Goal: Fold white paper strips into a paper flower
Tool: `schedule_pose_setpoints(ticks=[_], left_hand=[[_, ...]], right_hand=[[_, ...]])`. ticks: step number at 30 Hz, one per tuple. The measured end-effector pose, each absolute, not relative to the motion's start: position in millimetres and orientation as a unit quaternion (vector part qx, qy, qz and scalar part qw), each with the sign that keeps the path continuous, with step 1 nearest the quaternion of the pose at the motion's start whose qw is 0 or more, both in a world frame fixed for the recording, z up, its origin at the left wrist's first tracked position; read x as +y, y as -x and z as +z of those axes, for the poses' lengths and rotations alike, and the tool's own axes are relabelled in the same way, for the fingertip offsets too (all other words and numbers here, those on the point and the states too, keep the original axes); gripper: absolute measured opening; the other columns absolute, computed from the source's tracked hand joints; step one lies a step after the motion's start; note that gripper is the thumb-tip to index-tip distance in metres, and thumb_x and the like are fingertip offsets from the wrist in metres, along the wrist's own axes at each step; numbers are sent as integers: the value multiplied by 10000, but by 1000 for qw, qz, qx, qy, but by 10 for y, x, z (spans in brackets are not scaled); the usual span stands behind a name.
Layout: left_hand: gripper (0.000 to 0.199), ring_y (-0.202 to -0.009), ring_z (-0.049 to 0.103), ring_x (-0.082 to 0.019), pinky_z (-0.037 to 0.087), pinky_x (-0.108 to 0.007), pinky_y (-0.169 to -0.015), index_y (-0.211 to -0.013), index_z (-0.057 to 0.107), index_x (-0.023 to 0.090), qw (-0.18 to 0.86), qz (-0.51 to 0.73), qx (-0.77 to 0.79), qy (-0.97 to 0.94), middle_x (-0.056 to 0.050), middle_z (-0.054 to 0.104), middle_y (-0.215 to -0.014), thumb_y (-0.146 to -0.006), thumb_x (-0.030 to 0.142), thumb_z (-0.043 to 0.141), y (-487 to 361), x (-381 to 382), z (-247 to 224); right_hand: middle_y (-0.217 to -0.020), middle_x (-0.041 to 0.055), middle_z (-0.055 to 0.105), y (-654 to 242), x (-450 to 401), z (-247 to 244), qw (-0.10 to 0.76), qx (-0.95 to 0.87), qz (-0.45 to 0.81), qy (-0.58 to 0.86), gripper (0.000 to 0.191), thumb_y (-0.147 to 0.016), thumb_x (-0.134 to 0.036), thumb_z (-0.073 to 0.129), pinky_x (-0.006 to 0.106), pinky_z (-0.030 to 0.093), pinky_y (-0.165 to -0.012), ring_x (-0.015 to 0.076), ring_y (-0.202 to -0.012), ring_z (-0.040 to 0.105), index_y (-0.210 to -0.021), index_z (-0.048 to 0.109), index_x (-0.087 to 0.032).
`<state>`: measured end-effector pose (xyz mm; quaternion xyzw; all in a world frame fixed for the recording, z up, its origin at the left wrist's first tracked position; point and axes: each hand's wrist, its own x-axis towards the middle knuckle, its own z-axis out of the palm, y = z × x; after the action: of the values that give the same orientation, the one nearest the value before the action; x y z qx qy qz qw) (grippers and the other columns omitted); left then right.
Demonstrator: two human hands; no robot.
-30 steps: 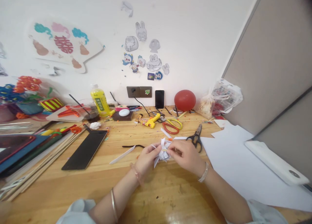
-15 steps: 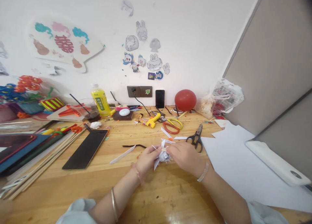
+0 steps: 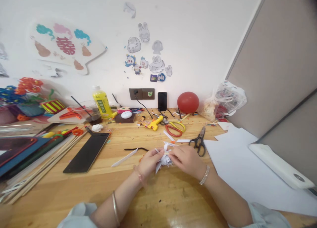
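Shift since half a second ago: right hand [image 3: 189, 160] slightly leftward; left hand [image 3: 150, 160] about in place.
White paper bundle [image 3: 166, 160]: between both hands, over the near part of the wooden table [image 3: 178, 201]; contact with wood unclear.
Strip direction: one up toward the wall, another down toward the wearer, angled left; longest line runs roughly away from the body.
Left fingers: pinching bundle's left side, thumb on top.
Right fingers: narrow, against its upper right; cannot tell if gripping.

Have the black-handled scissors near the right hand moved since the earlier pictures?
No. Judged against the wall socket, the black-handled scissors lie in the same place, with no visible shift.
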<state>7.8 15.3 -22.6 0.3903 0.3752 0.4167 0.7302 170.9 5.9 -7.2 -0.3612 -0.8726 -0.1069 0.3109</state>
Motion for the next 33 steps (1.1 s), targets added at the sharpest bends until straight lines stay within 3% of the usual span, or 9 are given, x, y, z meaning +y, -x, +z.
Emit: schedule_pose_setpoints(ticks=[8, 11, 14, 18, 24, 27, 33], left_hand=[[330, -579, 519, -105, 382, -206, -573, -774, 680, 116, 734, 416, 359, -399, -20, 633, -623, -581, 375, 749, -109, 120, -216], [321, -562, 515, -104, 373, -201, -527, -780, 674, 116, 740, 414, 350, -397, -19, 626, -613, -586, 360, 749, -104, 98, -191], [267, -579, 532, -111, 393, -209, -514, -795, 661, 126, 751, 428, 348, -363, -28, 635, -674, -626, 322, 727, -92, 81, -136], [245, -715, 585, -144, 448, -256, -686, -842, 644, 129, 756, 472, 302, -338, -51, 660, -789, -640, 245, 720, -66, 87, -65], [219, -751, 596, -111, 429, -217, -741, -747, 576, 165, 721, 553, 262, -325, 8, 655, -747, -605, 158, 743, -32, 126, -81], [301, -725, 608, -112, 432, -210, -695, -757, 516, 178, 715, 553, 259, -342, 10, 656, -742, -581, 138, 756, -47, 122, -92], [825, -867, 620, -169, 438, -303, -822, -1179, 353, 243, 697, 561, 273, -353, -26, 634, -936, -496, 97, 791, -102, 137, -142]], right_hand=[[-658, 35, 662, -1731, 77, -75, 295, -880, -64, 368, 336, -936, -275, 301, 257, 380, -549, 158, -581, 598, -771, 575, -174], [-687, 49, 674, -1741, 75, -42, 294, -877, -52, 377, 339, -935, -273, 293, 261, 401, -550, 167, -593, 608, -804, 589, -169], [-766, 48, 680, -1777, 61, 46, 345, -844, 0, 411, 268, -920, -268, 337, 254, 433, -602, 166, -678, 623, -885, 589, -184], [-821, 52, 666, -1816, 39, 144, 452, -756, 23, 473, 206, -894, -213, 369, 256, 446, -631, 172, -741, 618, -909, 573, -194], [-733, 29, 638, -1704, 18, 62, 460, -752, 65, 468, 146, -858, -206, 429, 242, 438, -573, 155, -637, 587, -870, 574, -189], [-811, 35, 642, -1652, 10, 17, 462, -751, 91, 463, 146, -863, -209, 434, 243, 446, -626, 157, -715, 592, -905, 572, -191], [-812, 37, 636, -1662, 7, 55, 457, -760, 86, 453, 153, -872, -216, 438, 248, 439, -639, 159, -736, 580, -914, 584, -189]])
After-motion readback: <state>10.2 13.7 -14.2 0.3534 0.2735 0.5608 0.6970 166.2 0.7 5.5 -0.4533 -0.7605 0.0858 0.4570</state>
